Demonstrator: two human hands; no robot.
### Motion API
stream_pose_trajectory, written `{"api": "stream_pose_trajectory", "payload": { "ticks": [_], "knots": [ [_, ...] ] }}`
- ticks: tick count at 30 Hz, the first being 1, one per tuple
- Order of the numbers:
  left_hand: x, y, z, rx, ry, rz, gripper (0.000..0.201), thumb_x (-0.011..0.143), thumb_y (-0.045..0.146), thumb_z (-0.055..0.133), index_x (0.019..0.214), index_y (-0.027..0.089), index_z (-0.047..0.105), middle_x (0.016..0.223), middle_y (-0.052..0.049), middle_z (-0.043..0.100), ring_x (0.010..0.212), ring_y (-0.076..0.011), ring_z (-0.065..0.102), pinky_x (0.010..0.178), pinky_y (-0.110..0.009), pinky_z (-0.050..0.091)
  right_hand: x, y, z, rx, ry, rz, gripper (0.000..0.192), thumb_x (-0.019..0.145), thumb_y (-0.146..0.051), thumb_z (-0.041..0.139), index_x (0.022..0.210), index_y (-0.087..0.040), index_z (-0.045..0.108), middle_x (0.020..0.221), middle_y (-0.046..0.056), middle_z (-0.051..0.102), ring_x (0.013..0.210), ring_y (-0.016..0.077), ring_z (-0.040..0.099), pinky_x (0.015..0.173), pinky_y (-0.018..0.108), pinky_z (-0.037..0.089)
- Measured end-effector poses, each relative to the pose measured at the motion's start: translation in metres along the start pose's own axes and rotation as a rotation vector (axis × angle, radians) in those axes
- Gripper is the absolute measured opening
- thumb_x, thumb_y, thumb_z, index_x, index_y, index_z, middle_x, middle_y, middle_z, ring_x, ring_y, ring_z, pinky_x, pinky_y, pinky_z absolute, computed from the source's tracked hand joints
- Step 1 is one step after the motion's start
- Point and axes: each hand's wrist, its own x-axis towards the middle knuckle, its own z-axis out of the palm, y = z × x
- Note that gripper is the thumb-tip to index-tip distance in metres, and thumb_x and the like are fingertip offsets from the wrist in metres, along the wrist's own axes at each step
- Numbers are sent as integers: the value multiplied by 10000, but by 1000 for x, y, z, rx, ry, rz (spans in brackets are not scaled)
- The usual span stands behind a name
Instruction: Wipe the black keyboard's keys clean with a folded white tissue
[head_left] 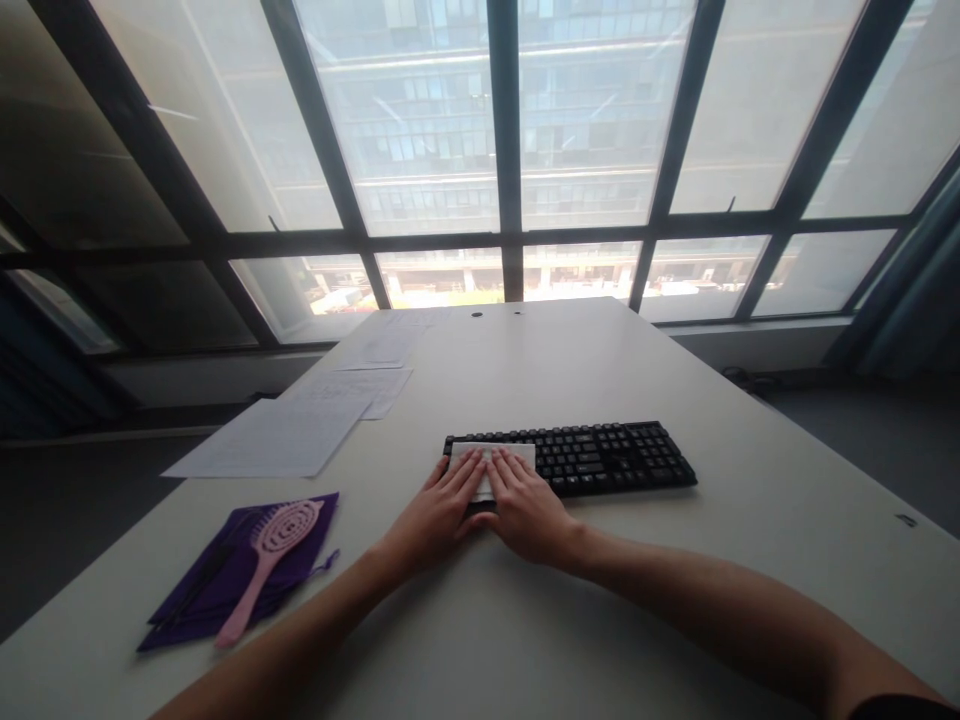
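Observation:
A black keyboard [600, 455] lies across the middle of the white table [675, 620]. A white folded cloth or tissue [517, 453] rests on its left end. My left hand [439, 512] and my right hand [525, 508] lie flat side by side on that cloth, fingers stretched forward and pressing down on it. Most of the cloth is hidden under the fingers. Neither hand curls around anything.
A pink hairbrush [266, 560] lies on a purple pouch [202, 600] at the near left. Several printed paper sheets [285, 435] spread along the left side toward the window. The table's edges fall away left and right, with large windows behind.

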Motion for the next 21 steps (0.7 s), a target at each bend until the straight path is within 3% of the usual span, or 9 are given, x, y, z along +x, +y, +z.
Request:
{"api": "stream_pose_trajectory", "payload": {
  "ticks": [8,16,19,21],
  "knots": [
    [-15,-11,-11,-22,-14,-30,617,1051,436,425,1595,178,290,1601,-115,383,1502,-258,341,1253,-515,247,6,-8,2,41,-13,-68,824,982,-560,527,1507,59,385,1575,299,349,1509,359,291,1245,488,270],
    [-20,-13,-22,-109,-32,-100,520,1061,412,392,1524,183,445,1547,-97,474,1461,-243,420,1224,-503,325,7,-9,2,53,-18,-118,832,989,-568,510,1524,50,353,1588,286,335,1520,348,269,1246,494,268],
    [-18,-12,-23,-132,18,-151,466,1071,360,347,1461,190,535,1515,-81,522,1445,-232,444,1228,-496,327,5,-7,2,54,-12,-137,842,975,-592,523,1522,29,370,1588,279,344,1525,340,259,1249,488,262],
    [-17,-12,-21,-139,76,-165,473,1065,335,351,1479,172,513,1540,-89,493,1467,-229,410,1232,-474,327,5,-7,1,51,-9,-146,855,967,-611,521,1516,29,379,1587,285,341,1527,343,250,1251,488,260]
  ]
}}
